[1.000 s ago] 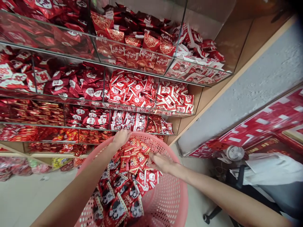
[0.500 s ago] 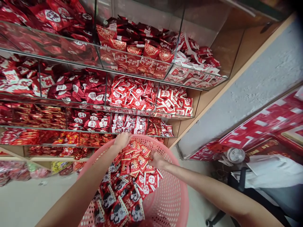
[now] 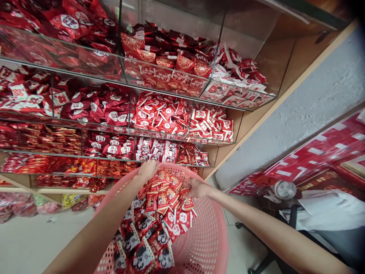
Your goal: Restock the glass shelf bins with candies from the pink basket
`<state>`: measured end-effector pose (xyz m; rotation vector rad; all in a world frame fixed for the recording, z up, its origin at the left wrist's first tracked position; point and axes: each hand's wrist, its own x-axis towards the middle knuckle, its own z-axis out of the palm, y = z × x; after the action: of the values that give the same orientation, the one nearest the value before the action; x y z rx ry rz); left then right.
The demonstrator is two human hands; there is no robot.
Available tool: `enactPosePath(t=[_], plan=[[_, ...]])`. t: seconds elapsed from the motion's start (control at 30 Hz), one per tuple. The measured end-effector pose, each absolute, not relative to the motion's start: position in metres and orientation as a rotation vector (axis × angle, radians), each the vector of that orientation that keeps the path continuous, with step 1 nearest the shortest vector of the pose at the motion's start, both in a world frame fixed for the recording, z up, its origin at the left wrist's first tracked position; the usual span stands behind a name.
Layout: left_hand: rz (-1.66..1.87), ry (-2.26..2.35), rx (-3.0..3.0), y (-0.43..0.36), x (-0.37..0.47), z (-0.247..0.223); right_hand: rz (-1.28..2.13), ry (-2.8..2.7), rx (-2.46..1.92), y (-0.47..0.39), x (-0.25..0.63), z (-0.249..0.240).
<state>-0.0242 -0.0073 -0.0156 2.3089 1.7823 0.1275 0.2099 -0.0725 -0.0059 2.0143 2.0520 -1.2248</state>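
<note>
My left hand (image 3: 148, 170) is closed over the far rim of a pink perforated plastic basket (image 3: 209, 236). Inside, small red sweet packets (image 3: 162, 198) with gold and white print fill the far part. Packets with dark cartoon pictures (image 3: 142, 255) lie nearer to me. My right hand (image 3: 197, 188) is inside the basket by its right wall, above the edge of the red packets. Its thumb and fingers are apart and slightly bent, with no packet visibly held. Some fingertips are hard to make out against the packets.
Shelves with glass-fronted compartments (image 3: 168, 82) of red packets rise beyond the basket. A grey wall (image 3: 319, 91) is on the right, with a small white fan (image 3: 285, 189) and a black chair (image 3: 293, 217) holding white cloth. Colourful bags (image 3: 74, 201) lie under the shelves.
My right hand has drawn back slightly up and to the right, and its fingers have spread from the packets. My left hand stays on the rim. The view has shifted slightly.
</note>
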Motion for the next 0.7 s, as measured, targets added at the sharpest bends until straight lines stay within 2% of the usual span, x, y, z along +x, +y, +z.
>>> enactPosePath(t=[0.17, 0.37, 0.53, 0.7], plan=[[0.137, 1.78, 2.302, -0.007, -0.024, -0.016, -0.999, 2.255, 1.986, -0.043, 0.2, 0.016], [0.139, 1.77, 2.302, -0.007, -0.025, -0.018, -0.872, 2.398, 1.818, -0.013, 0.171, 0.01], [0.129, 1.787, 2.31, -0.009, -0.025, -0.015, -0.661, 2.49, 1.776, -0.016, 0.164, 0.0], [0.146, 1.769, 2.334, -0.008, -0.024, -0.014, -0.509, 2.581, 1.741, -0.035, 0.168, 0.013]])
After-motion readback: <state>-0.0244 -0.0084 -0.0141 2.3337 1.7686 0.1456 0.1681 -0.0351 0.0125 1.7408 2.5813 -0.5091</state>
